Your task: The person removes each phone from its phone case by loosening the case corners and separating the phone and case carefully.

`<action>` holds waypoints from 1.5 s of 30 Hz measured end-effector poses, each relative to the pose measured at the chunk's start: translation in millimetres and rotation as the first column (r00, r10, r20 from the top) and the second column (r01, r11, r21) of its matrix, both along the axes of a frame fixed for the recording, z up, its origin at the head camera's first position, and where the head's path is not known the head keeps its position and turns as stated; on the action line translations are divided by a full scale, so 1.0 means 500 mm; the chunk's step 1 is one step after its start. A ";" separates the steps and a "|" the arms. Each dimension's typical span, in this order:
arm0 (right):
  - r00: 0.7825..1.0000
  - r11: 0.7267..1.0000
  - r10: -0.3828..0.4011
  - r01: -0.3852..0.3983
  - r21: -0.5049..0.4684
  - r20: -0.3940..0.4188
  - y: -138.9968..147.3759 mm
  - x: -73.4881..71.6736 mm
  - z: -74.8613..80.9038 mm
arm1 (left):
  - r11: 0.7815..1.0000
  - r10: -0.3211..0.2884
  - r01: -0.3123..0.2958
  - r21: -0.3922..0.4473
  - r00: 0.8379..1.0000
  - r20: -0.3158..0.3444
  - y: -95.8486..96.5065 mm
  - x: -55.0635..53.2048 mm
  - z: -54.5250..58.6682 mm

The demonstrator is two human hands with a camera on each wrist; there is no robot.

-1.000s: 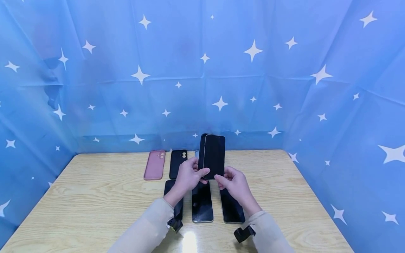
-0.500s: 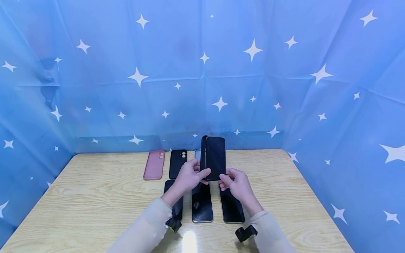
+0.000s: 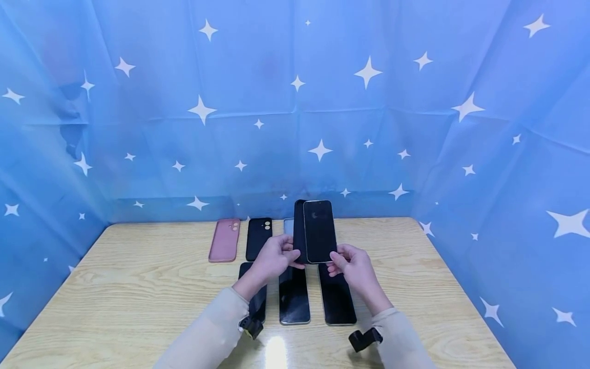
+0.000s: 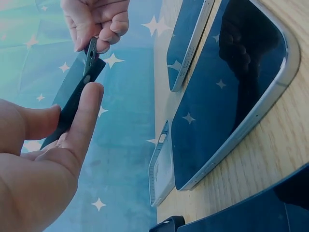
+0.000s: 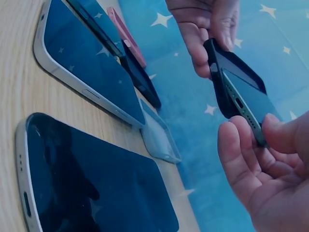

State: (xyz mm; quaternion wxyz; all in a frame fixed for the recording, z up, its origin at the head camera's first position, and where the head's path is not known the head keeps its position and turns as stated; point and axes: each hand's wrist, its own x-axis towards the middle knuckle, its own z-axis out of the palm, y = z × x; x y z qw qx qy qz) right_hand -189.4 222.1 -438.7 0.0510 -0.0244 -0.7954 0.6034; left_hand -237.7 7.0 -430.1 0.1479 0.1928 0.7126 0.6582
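My left hand (image 3: 275,256) pinches a black phone case (image 3: 298,233) by its lower left part, thumb in front and fingers behind. My right hand (image 3: 354,269) grips the lower right corner of a smartphone (image 3: 320,230) with a dark screen. Both are held up over the table, the phone overlapping the case and sticking out to its right. In the right wrist view one side of the phone (image 5: 245,107) lies inside the tilted case (image 5: 216,79), while its near side stands out past the rim. The left wrist view shows case (image 4: 75,104) and phone (image 4: 91,55) edge-on.
Three dark-screened phones lie in a front row: a left phone (image 3: 259,303) partly under my left arm, a middle phone (image 3: 295,300) and a right phone (image 3: 338,302). Behind lie a pink case (image 3: 224,241), a black case (image 3: 258,239) and a partly hidden light blue case (image 3: 288,226).
My right hand has moved to the right with the phone, which now uncovers more of the black case. The left hand stays nearly in place. Things on the table have not moved.
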 end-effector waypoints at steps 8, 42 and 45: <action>0.999 0.999 -0.039 0.039 0.032 0.006 0.018 0.004 0.008 | 1.000 0.018 -0.018 -0.021 1.000 0.018 0.006 -0.003 0.001; 0.993 0.992 -0.115 0.113 0.048 0.038 0.111 0.071 0.027 | 0.989 0.111 -0.109 -0.105 0.994 0.014 0.032 -0.041 0.010; 0.992 0.991 -0.119 0.116 0.070 0.042 0.122 0.076 0.024 | 0.987 0.119 -0.118 -0.110 0.993 0.001 0.039 -0.043 0.013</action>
